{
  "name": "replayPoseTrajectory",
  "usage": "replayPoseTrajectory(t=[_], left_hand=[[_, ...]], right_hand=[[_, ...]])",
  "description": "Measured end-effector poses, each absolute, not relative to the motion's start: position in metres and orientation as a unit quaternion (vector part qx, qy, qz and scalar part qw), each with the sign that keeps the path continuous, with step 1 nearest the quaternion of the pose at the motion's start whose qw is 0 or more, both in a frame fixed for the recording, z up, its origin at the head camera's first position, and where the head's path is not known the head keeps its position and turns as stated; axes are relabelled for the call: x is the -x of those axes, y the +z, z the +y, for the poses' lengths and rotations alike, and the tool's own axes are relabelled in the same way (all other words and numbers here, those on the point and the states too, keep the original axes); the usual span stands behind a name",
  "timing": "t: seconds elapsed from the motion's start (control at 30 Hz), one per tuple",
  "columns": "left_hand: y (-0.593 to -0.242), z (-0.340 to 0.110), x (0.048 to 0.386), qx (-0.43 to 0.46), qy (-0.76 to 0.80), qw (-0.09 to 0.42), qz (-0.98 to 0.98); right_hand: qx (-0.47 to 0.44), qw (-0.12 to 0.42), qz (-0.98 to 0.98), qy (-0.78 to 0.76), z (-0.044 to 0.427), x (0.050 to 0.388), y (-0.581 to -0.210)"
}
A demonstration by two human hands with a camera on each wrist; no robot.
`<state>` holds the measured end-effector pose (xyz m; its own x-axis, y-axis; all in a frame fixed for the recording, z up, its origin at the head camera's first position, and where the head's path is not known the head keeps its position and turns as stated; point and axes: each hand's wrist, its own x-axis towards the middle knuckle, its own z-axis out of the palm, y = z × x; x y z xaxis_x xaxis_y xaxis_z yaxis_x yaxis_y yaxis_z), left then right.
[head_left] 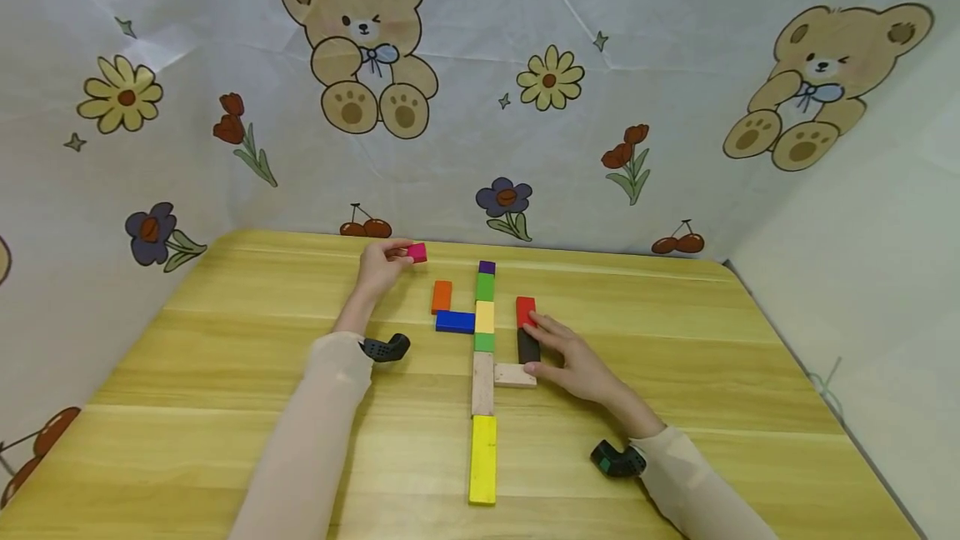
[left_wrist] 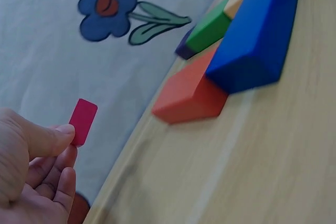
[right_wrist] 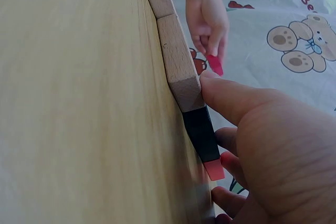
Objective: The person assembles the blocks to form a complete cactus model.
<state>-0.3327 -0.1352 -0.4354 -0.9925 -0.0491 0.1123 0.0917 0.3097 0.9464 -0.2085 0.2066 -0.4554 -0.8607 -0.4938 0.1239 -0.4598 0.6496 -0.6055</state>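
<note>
My left hand (head_left: 380, 267) pinches a small pink block (head_left: 417, 252) between thumb and fingers above the far left of the table; the left wrist view shows the block (left_wrist: 84, 122) at the fingertips. My right hand (head_left: 577, 361) reaches in from the right. Its fingers touch the red block (head_left: 525, 309) and black block (head_left: 528, 347), which stand end to end, and its thumb rests at the end of a short plain wooden block (head_left: 514, 375). In the right wrist view the fingers lie along the side of the black block (right_wrist: 201, 134).
A line of blocks runs down the middle: purple (head_left: 487, 267), green (head_left: 485, 287), cream (head_left: 484, 317), another green, plain wood (head_left: 483, 383) and long yellow (head_left: 483, 460). A blue block (head_left: 455, 322) branches left, with an orange block (head_left: 442, 297) at its outer end. Behind hangs a bear-print cloth (head_left: 465, 65).
</note>
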Motion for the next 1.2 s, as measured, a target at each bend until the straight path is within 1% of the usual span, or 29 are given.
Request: replayPoseTrajectory(t=[0.17,0.33,0.6,0.97,1.2], left_hand=[[-0.44,-0.116,0.335,0.027,-0.582,0.037,-0.812],[-0.449,-0.108,0.337,0.029,-0.573,0.01,-0.819],[-0.457,-0.104,0.336,0.044,-0.565,0.001,-0.824],[-0.459,-0.099,0.336,0.041,-0.553,-0.012,-0.832],[-0.46,-0.097,0.337,0.052,-0.543,-0.008,-0.838]], right_hand=[[0.26,0.029,0.91,-0.322,0.204,0.208,-0.455],[0.257,0.028,0.912,-0.318,0.203,0.209,-0.455],[0.256,0.032,0.909,-0.328,0.203,0.208,-0.454],[0.253,0.034,0.908,-0.333,0.205,0.207,-0.454],[0.253,0.031,0.907,-0.334,0.206,0.207,-0.455]])
